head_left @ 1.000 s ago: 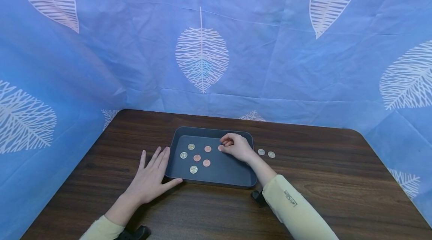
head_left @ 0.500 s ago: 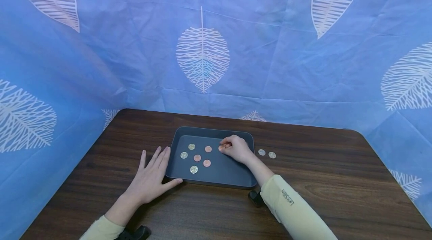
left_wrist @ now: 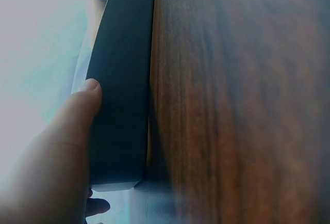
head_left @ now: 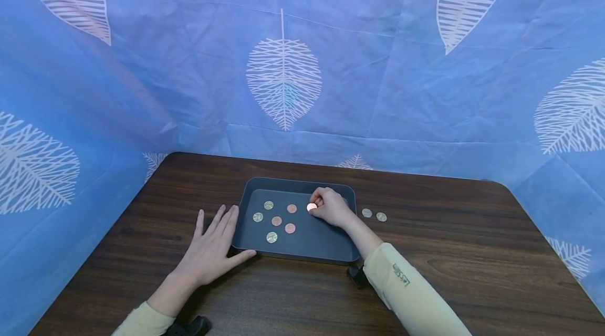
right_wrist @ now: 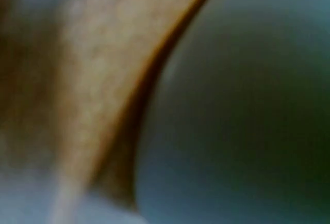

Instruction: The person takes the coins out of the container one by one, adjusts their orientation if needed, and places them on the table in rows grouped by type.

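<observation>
Inside the shallow dark grey tray (head_left: 321, 245), my right hand (head_left: 332, 207) pinches a copper coin (head_left: 311, 207) between thumb and fingers; its face catches the light. My left hand (head_left: 210, 249) rests at the tray's near left corner, fingers straight along the left side and the thumb (left_wrist: 85, 100) touching the front wall in the left wrist view. Left of the pinched coin lie three copper coins (head_left: 290, 228) and three pale yellowish-silver coins (head_left: 271, 237), all flat on the tray floor. The right wrist view is too blurred to show the fingers.
Two silver coins (head_left: 374, 214) lie on the dark wooden table (head_left: 454, 252) just right of the tray. A blue cloth (head_left: 359, 89) with white leaf prints hangs behind and beside the table. Black wrist cameras (head_left: 357, 276) sit under the forearms.
The copper coin in my right fingers has tilted slightly and now glints brighter. My right forearm has shifted a little left. The left hand stays still.
</observation>
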Available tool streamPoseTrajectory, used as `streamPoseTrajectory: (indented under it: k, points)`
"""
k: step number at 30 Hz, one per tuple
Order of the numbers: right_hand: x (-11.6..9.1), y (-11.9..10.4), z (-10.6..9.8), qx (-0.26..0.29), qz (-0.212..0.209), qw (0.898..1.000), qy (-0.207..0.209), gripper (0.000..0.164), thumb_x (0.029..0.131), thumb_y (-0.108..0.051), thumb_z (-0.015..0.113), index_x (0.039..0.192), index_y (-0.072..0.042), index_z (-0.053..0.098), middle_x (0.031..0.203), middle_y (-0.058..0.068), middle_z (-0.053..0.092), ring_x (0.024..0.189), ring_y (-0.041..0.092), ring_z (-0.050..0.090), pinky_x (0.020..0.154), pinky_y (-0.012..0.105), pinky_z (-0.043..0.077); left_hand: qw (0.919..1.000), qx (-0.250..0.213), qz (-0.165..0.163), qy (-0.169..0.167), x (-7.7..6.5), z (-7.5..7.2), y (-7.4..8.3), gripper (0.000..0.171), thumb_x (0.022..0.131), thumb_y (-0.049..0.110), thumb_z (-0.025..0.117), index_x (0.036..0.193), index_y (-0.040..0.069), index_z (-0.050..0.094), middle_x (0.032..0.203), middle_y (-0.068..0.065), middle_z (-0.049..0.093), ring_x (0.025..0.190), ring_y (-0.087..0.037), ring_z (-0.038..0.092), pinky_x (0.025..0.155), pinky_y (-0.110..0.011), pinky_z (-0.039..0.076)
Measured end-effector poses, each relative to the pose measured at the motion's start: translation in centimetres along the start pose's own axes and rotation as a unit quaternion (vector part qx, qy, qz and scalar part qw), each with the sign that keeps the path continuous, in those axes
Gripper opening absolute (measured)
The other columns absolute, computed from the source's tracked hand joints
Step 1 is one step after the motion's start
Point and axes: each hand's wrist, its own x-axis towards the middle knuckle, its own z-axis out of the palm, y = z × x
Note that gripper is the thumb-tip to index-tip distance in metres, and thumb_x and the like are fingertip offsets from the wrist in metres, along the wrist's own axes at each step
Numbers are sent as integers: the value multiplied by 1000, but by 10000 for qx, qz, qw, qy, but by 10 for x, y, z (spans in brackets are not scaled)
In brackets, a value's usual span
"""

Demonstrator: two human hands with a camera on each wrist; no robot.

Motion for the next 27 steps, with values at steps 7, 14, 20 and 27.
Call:
streamPoseTrajectory:
  k: [7, 14, 20, 27]
  points:
    - [-3, -4, -3, 32, -276, 9996, 108, 11, 83, -3, 72, 89, -5, 63, 82, 6, 54, 71, 15, 47, 64, 30, 42, 10000, 0, -1, -25, 1, 0, 1, 108, 81, 82, 36, 150, 0, 24, 153, -15, 30, 142, -34, 20, 109, -64, 1]
    - [-8, -3, -6, 547, -272, 9981, -34, 8, 85, 1, 68, 88, -6, 64, 77, 0, 59, 68, 13, 55, 64, 30, 46, 10000, -2, -14, -54, 1, 0, 1, 108, 81, 82, 35, 150, 1, 25, 153, -15, 30, 142, -34, 20, 109, -64, 1]
    - [-13, -7, -12, 814, -306, 9962, -29, 5, 88, -2, 66, 92, -5, 66, 81, 1, 62, 71, 14, 57, 66, 31, 48, 10000, -29, -35, -67, 2, 0, 1, 108, 80, 82, 36, 150, 1, 25, 153, -15, 30, 142, -34, 20, 109, -64, 1]
    - [-24, -8, -22, 1128, -442, 9926, -34, 8, 92, -6, 62, 97, -7, 68, 85, 2, 65, 76, 17, 59, 68, 32, 49, 9999, -27, -49, -107, 1, -1, 1, 108, 80, 82, 37, 150, 1, 24, 153, -14, 30, 141, -34, 24, 109, -63, 0]
